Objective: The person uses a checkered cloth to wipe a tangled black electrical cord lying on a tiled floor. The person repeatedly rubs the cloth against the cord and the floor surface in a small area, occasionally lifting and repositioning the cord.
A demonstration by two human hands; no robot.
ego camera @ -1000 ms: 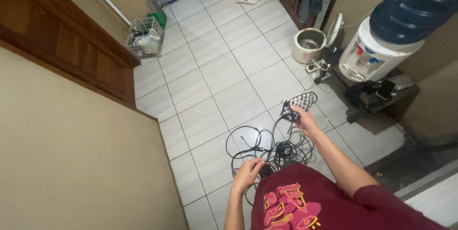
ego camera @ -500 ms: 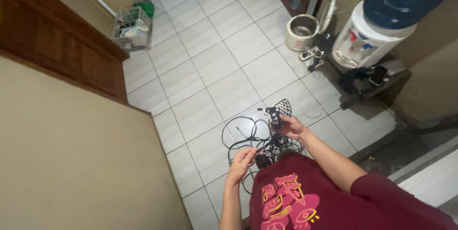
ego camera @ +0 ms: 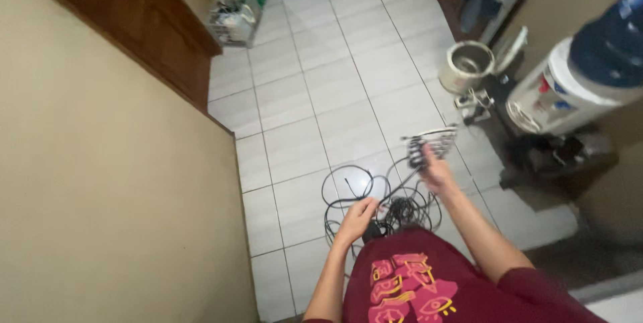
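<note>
- Cables (ego camera: 375,202) lie tangled on the tiled floor (ego camera: 301,108), at six o'clock.
- Left hand (ego camera: 360,218) pinches a cable strand.
- Right hand (ego camera: 437,170), at three o'clock, is closed around a black-and-white checkered gadget (ego camera: 432,143).

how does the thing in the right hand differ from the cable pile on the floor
The checkered strip is flat, black-and-white patterned and held up off the tiles in the right hand; the cable pile is plain black, thin and looped loosely on the tiled floor. The strip is one compact piece, while the cables sprawl in wide coils by the left hand. Black cable appears to link both.
</note>
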